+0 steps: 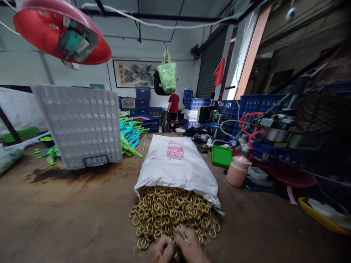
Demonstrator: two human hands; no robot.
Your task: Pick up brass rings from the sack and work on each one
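Observation:
At the bottom of the head view, my left hand (162, 249) is closed, its fingers curled. What it holds, if anything, is hidden. Right beside it, my right hand (191, 247) grips a slim grey pen-like tool (182, 233), whose exact kind I cannot make out. Both hands are close together at the near edge of a heap of brass-coloured rings (170, 208). The rings spill toward me from the mouth of a white sack (175, 170) with red print, which lies flat on the brown table (90, 208).
A white compartmented tray (82, 128) stands upright at left, with green and blue plastic hangers (133, 135) behind it. To the right are a green tray (221, 156), a pink jar (237, 171) and a yellow basin (323, 219). A red lamp shade (35, 34) hangs overhead; a person (173, 106) stands far back.

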